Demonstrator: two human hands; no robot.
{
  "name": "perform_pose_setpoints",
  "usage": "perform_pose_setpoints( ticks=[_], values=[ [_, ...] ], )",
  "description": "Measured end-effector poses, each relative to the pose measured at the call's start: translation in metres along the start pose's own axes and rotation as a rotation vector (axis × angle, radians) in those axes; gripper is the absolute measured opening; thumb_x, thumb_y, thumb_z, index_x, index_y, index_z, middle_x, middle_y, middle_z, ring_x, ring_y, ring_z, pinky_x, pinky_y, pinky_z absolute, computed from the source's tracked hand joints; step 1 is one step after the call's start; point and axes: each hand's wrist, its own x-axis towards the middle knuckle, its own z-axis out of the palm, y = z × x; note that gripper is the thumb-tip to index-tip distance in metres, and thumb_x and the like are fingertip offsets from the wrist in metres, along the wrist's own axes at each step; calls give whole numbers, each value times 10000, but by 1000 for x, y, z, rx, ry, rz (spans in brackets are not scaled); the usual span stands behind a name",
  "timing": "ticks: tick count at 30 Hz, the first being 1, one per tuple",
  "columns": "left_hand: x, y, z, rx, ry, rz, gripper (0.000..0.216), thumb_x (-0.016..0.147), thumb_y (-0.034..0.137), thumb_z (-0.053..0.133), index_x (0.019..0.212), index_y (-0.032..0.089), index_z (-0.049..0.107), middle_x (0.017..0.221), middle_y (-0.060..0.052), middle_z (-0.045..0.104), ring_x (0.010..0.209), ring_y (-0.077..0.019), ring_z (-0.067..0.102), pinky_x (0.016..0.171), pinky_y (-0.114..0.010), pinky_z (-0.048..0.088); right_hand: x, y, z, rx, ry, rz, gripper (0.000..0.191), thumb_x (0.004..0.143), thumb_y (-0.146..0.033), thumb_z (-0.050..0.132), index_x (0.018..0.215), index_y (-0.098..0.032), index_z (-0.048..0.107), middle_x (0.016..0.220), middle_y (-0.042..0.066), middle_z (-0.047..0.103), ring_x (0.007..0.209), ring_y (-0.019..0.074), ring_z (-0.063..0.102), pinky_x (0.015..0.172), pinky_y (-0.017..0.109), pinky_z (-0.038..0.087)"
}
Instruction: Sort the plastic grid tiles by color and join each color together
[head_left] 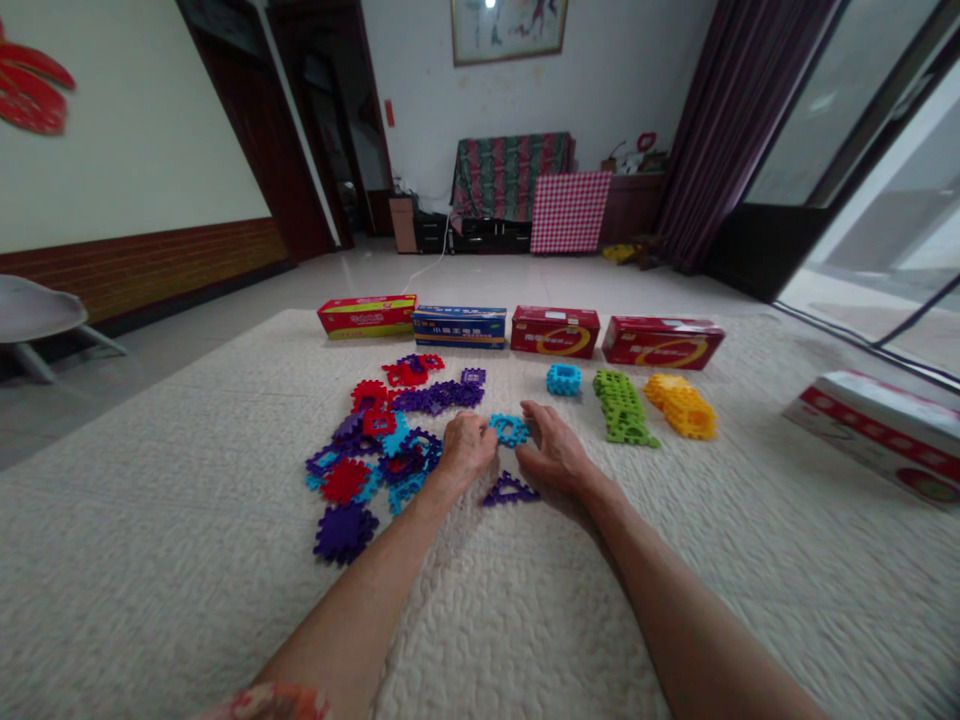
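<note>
Toy piece (509,430), light blue — left hand (469,447) pinches its nine o'clock edge, right hand (556,452) spreads loose near three, purple triangle (511,494) lies at six.

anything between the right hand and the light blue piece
Nothing visible stands between the right hand and the light blue piece; its open fingers are close beside it, contact unclear. The left hand is at the piece's opposite side. The purple triangle lies nearer the person, outside that gap.
</note>
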Motion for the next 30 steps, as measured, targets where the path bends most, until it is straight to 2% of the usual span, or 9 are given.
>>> perform_pose_setpoints(
  ticks=[5,14,18,21,24,30],
  values=[
    [1,-3,4,-6,-9,34,224,816,183,495,699,152,684,793,-74,661,818,-176,589,752,-254,403,-1,-2,-2,2,4,19,622,693,-191,537,1305,-94,489,1057,130,618,978,240,590,893,366,475],
    [0,-3,12,-89,29,23,213,791,162,503,830,151,713,917,-83,680,912,-189,607,856,-274,442,1,3,1,32,7,-18,577,731,-186,552,1304,-144,504,1102,121,646,1017,239,600,926,383,467],
    [2,-4,13,-110,58,-11,228,813,223,530,935,128,698,951,-97,682,931,-200,615,867,-279,451,1,4,1,37,2,-28,582,734,-191,549,1314,-162,502,1109,115,649,1038,244,597,945,400,459],
    [1,-5,12,-139,41,77,263,815,253,557,1022,143,677,1014,-90,678,971,-201,610,873,-277,458,1,4,0,42,-3,-40,566,736,-189,542,1299,-144,511,1123,125,648,1047,247,596,952,400,455],
    [-1,-6,11,-149,10,159,263,814,192,537,1035,168,676,1043,-74,675,990,-188,609,892,-271,456,2,3,0,30,-14,-46,522,740,-185,533,1260,-135,539,1112,131,648,1032,245,598,934,391,462],
    [0,-8,14,-154,6,154,266,798,161,527,999,181,699,1019,-60,680,996,-182,609,920,-269,455,1,2,-1,29,-8,-35,527,727,-183,536,1250,-119,547,1090,131,648,1009,243,597,924,384,462]
  ],
)
